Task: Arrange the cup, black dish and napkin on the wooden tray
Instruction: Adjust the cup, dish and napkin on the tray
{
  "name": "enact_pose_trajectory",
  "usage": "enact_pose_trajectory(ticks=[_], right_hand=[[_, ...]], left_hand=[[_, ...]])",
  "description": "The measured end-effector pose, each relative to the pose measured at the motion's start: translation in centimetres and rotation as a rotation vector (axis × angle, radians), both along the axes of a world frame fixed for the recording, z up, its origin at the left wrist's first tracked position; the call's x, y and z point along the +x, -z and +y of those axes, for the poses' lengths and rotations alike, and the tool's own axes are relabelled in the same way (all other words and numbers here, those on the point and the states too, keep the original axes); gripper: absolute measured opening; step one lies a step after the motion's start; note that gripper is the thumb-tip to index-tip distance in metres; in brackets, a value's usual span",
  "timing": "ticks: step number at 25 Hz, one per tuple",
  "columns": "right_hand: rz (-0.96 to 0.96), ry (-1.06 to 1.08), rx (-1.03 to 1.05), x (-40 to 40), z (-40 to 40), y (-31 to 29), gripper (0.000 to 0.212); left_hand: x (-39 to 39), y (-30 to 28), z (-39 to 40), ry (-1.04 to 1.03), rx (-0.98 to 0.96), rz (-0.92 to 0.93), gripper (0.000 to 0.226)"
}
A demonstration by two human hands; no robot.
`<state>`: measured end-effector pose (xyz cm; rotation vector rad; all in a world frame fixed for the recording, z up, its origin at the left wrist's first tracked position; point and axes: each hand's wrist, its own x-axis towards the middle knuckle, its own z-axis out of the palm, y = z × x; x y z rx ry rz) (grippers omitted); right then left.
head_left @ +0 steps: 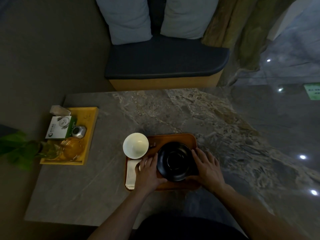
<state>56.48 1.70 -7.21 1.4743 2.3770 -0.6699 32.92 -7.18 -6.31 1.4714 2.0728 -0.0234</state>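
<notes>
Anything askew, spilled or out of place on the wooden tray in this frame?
The white cup sits at the wooden tray's far-left corner and overhangs its edge rather than sitting fully inside. Both hands, left hand and right hand, cradle the black dish. The napkin lies folded along the left side. Nothing spilled.

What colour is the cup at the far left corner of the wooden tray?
White, inside and out; the head view shows the cup clearly.

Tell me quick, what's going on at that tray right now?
Left hand and right hand both grip the dish on the tray. Napkin at tray's left, partly under left hand. Cup overhangs the far-left corner. Nothing in the way.
</notes>
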Motion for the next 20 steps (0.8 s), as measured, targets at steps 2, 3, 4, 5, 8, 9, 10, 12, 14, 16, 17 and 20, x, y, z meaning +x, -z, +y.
enact_pose_trajectory(ticks=[2, 3, 4, 5, 8, 9, 10, 12, 14, 16, 17, 20], right_hand=[[-0.009, 0.001, 0.001, 0.02, -0.11, 0.0, 0.111], [-0.011, 0.004, 0.002, 0.0, -0.18, 0.03, 0.111], [-0.009, 0.008, 0.0, -0.03, -0.24, 0.05, 0.111], [-0.007, 0.011, -0.003, -0.07, -0.26, 0.03, 0.111], [-0.015, 0.003, 0.006, -0.09, -0.08, -0.08, 0.11], [-0.02, -0.001, 0.011, -0.06, -0.03, -0.11, 0.11], [-0.022, -0.005, 0.015, -0.05, -0.01, -0.13, 0.11], [-0.021, -0.01, 0.021, -0.19, 0.02, -0.17, 0.109], [-0.023, -0.015, 0.029, -0.29, 0.14, -0.26, 0.109], [-0.024, -0.014, 0.029, -0.37, 0.14, -0.35, 0.108], [-0.022, -0.011, 0.027, -0.37, 0.08, -0.35, 0.108], [-0.023, -0.006, 0.022, -0.32, -0.1, -0.3, 0.109]], left_hand=[[-0.02, 0.01, 0.05, 0.005, 0.004, 0.001, 0.11], [-0.06, -0.03, 0.08, 0.006, 0.006, 0.001, 0.11], [-0.11, -0.04, 0.1, 0.006, 0.005, -0.003, 0.109], [-0.17, -0.01, 0.12, 0.007, 0.004, -0.006, 0.109], [-0.19, 0.0, 0.09, 0.02, 0.003, -0.002, 0.108], [-0.14, 0.02, 0.05, 0.019, 0.004, -0.003, 0.108], [-0.12, 0.05, 0.01, 0.015, 0.006, -0.002, 0.107], [-0.14, 0.03, -0.03, 0.01, 0.006, -0.003, 0.107], [-0.26, 0.07, 0.04, 0.007, 0.002, -0.008, 0.107], [-0.37, 0.07, 0.15, 0.004, 0.001, -0.013, 0.107], [-0.36, 0.06, 0.17, 0.003, 0.0, -0.016, 0.107], [-0.37, 0.14, 0.21, 0.004, 0.0, -0.021, 0.107]])
